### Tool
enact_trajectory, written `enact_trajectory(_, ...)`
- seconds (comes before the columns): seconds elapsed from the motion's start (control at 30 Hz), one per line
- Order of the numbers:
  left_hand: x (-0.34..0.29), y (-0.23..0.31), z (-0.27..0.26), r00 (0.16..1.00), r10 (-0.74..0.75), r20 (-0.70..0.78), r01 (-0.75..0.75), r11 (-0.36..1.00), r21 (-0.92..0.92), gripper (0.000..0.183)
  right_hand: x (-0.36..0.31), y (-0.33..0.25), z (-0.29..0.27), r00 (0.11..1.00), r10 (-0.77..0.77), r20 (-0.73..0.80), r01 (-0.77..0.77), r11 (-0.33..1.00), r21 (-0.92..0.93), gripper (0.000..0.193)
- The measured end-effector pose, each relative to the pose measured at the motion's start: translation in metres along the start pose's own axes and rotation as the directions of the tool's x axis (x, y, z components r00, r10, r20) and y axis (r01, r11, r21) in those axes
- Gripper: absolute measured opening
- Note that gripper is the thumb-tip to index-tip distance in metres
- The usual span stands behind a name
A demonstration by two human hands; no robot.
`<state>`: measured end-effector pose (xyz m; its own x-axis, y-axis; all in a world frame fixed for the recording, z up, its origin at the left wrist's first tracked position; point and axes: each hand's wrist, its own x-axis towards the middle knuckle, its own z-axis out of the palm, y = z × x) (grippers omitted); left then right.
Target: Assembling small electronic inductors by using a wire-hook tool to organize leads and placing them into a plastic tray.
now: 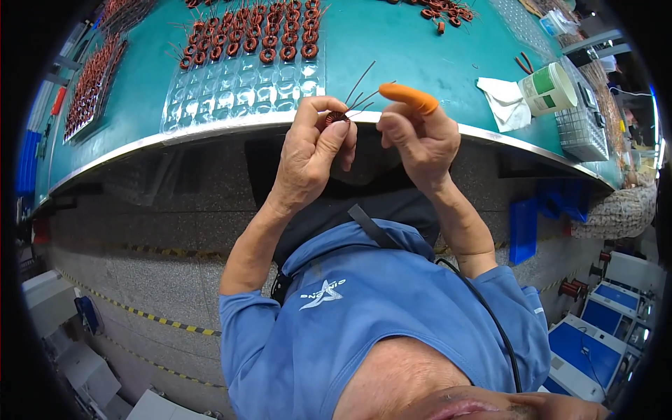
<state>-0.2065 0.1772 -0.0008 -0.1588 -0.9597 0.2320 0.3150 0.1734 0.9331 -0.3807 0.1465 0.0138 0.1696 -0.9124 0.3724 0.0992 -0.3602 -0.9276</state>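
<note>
In my left hand (pixel 308 150), a small copper-wound ring coil (pixel 337 119) is pinched between thumb and fingers. Several stiff wire leads (pixel 360 98) fan out from it, up and to the right. Close by on the right is my right hand (pixel 423 143), with an orange finger cot (pixel 409 96) over its index finger. That fingertip is beside the lead ends; whether it touches one I cannot tell. Its thumb is apart from the index finger, the other fingers are curled, and I see nothing held in it. Both hands are at the front edge of the green table (pixel 413 59).
A clear plastic tray (pixel 238 105) holds rows of ring coils (pixel 269 35) in its far part. Another loaded tray (pixel 94 91) stands at left. More coils (pixel 448 12) lie far right. A white cloth (pixel 504 105), a tipped tub (pixel 549 89) and a basket (pixel 582 133) are at right.
</note>
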Motion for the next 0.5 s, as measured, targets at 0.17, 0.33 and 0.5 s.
enact_trajectory(0.17,-0.002,0.002,-0.003,1.000,-0.016,-0.027,0.019,0.989,0.144,0.021,0.008,-0.003,0.002,0.951,-0.244,0.189,0.300,0.878,-0.373,0.041)
enact_trajectory(0.33,-0.006,0.002,-0.007,0.999,-0.040,-0.026,0.044,0.988,0.151,0.029,0.009,-0.006,0.006,0.988,0.001,0.155,0.033,0.976,-0.217,0.031)
enact_trajectory(0.5,-0.006,-0.002,-0.007,1.000,-0.011,0.001,0.010,0.981,0.196,0.028,0.016,-0.010,0.007,0.987,0.061,0.152,-0.018,0.962,-0.271,0.024)
